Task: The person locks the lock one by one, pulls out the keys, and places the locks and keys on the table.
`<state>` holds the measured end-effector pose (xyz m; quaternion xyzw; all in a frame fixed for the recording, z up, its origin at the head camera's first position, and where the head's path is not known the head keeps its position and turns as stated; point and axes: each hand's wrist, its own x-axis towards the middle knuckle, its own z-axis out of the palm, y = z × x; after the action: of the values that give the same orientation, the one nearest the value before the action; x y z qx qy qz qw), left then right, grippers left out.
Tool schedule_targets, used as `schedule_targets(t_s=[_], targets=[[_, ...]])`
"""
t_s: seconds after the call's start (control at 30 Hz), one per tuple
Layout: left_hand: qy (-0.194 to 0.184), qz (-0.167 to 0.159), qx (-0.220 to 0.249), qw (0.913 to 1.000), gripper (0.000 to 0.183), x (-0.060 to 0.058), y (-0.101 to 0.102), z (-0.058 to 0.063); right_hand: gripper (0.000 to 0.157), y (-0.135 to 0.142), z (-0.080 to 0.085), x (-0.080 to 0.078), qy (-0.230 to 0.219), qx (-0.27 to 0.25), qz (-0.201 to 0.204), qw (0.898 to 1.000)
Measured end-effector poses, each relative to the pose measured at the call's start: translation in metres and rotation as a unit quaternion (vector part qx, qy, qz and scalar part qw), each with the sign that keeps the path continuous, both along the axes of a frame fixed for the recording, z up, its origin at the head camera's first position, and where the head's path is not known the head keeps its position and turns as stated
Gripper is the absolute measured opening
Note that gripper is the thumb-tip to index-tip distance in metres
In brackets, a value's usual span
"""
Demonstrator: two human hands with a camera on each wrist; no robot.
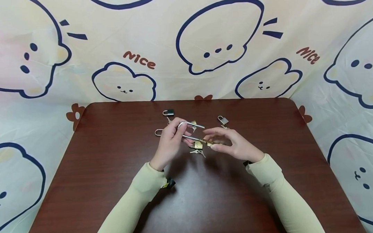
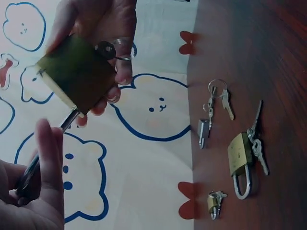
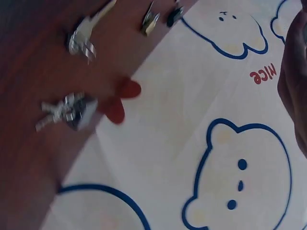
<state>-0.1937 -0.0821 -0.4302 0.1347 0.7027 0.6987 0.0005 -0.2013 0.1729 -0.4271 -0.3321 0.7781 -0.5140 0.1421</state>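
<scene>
Over the middle of the table, both hands hold one brass padlock with a long steel shackle. My left hand (image 1: 172,141) pinches the curved end of the shackle (image 1: 192,137). One leg of it sticks out free, while the other runs to the brass body, plain in the left wrist view. Around that padlock body (image 2: 76,72) curl the fingers of my right hand (image 1: 236,144). A dark-headed key (image 2: 106,50) on a ring hangs at the body's edge by those fingers. Only a strip of a hand shows at the right wrist view's edge.
On the brown table (image 1: 114,189) lie a black padlock (image 1: 168,112), a grey padlock (image 1: 223,120), a brass padlock (image 2: 240,153) with keys, and a small brass padlock (image 2: 213,203). Another shackle (image 1: 157,132) shows beside the left hand. A printed cloth (image 1: 172,85) stands behind the table.
</scene>
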Motion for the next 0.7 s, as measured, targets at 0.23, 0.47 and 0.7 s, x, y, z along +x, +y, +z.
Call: schedule_targets(t_s=[0.23, 0.47, 0.7], targets=[[0.058, 0.024, -0.027, 0.9977, 0.023, 0.001, 0.002, 0.000, 0.034, -0.007, -0.006, 0.000, -0.158, -0.089, 0.002, 0.983], [0.062, -0.004, -0.028, 0.9977, 0.025, 0.006, 0.007, 0.006, 0.023, -0.020, -0.014, 0.002, -0.176, -0.152, -0.002, 0.972], [0.000, -0.036, -0.016, 0.9992, 0.031, 0.008, 0.006, 0.011, 0.018, -0.020, -0.017, 0.003, -0.117, -0.143, 0.001, 0.983]])
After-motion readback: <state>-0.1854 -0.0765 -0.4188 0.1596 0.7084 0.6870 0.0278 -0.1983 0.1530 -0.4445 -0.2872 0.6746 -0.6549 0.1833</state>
